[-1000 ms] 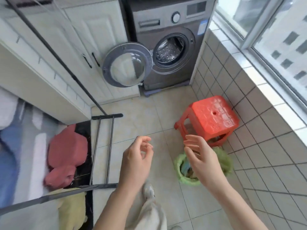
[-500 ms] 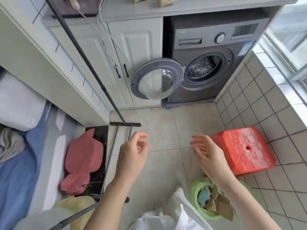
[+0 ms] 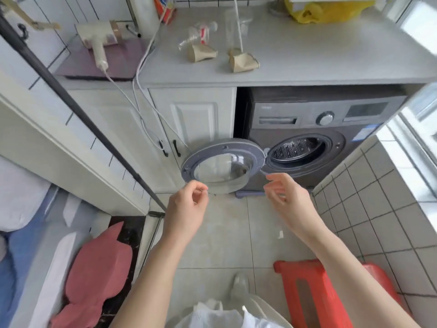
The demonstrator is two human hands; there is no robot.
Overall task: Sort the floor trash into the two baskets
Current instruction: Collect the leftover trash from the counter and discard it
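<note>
Head view is showing us both bare hands raised in the air in front of the washing machine (image 3: 307,143), whose round door (image 3: 223,163) is hanging open to the left of the drum. We are seeing the left hand (image 3: 186,209) with its fingers loosely curled inward and the thumb close to the fingertips; nothing is sitting in that grip that we can make out. The right hand (image 3: 287,197) is likewise hanging empty, its fingers bent and relaxed, spread a little wider than the left, touching nothing. The two hands are staying well apart from each other and from the counter.

On the counter (image 3: 307,55) above the machine we are noticing two crushed brown paper cups (image 3: 202,53), a flattened clear plastic bottle (image 3: 196,35) just behind them, and a yellow bag (image 3: 324,8) at the far edge. A small white scrap (image 3: 280,234) is lying on the floor tiles (image 3: 224,233) below the right wrist. A white plastic bag (image 3: 220,313) is showing at the bottom edge, between the forearms, with a red stool (image 3: 307,292) just beside it on the right. We cannot tell where the two baskets are; neither is showing clearly here. A red cushion (image 3: 99,268) is lying on the left.
</note>
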